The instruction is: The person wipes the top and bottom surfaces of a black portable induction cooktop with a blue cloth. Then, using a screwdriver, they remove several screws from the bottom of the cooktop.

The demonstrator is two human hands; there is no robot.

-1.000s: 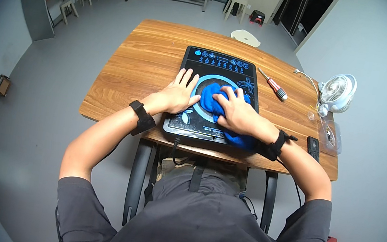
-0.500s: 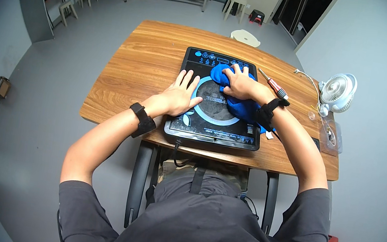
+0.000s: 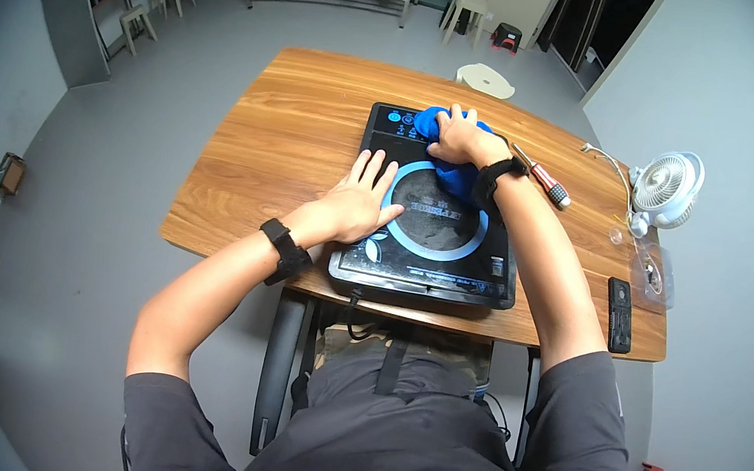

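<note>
A black induction cooktop point(image 3: 424, 283) with a light blue ring lies on the wooden table in front of me. My left hand point(image 3: 360, 201) rests flat on its left side, fingers spread, the thumb reaching the ring. Near the far edge, over the control panel, my right hand point(image 3: 464, 139) presses down on a blue cloth point(image 3: 455, 180). Its fingers curl over the bunched cloth, and part of the cloth hangs toward the ring. Just right of the cooktop lies a screwdriver point(image 3: 548, 182) with a red and dark handle.
On the right side of the wooden table point(image 3: 264, 139) stand a white fan point(image 3: 665, 189) and a clear plastic container point(image 3: 657, 273). A black oblong object point(image 3: 619, 315) lies near the front right edge. A pale stool point(image 3: 485, 80) stands beyond the table.
My right hand has moved the blue cloth away from me, toward the cooktop's far edge over the panel. My left hand stays flat on the cooktop. The view has shifted slightly.
</note>
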